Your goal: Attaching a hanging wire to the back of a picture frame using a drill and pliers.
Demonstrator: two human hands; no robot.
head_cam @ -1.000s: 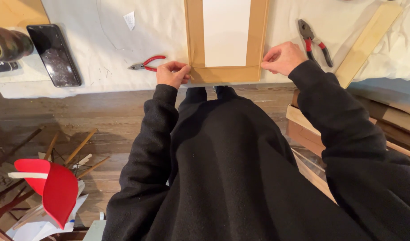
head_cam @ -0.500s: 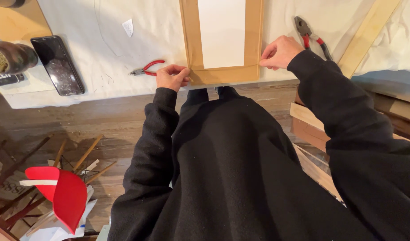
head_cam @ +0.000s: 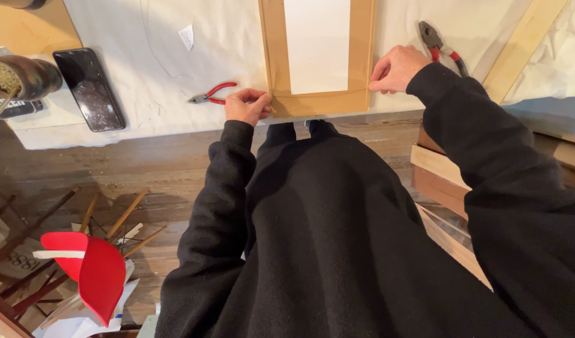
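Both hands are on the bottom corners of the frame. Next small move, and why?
Probably press and smooth the brown paper strip along the frame's lower edge, moving inward from the corners. The left hand pinches the bottom-left corner and the right hand the bottom-right, so the stretch between them lies unpressed. Both pliers, the small red-handled pliers and the larger pliers, lie untouched beside the hands.

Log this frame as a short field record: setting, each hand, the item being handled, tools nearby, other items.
setting: white-covered table above a wooden floor
left hand: fingers bent on the lower left corner of the brown frame
right hand: pinching the frame's right edge near the bottom
frame: flat on the table, white panel in its middle
tools: small red-handled pliers beside the left hand; larger pliers behind the right hand
other: dark phone, wood strip, red chair
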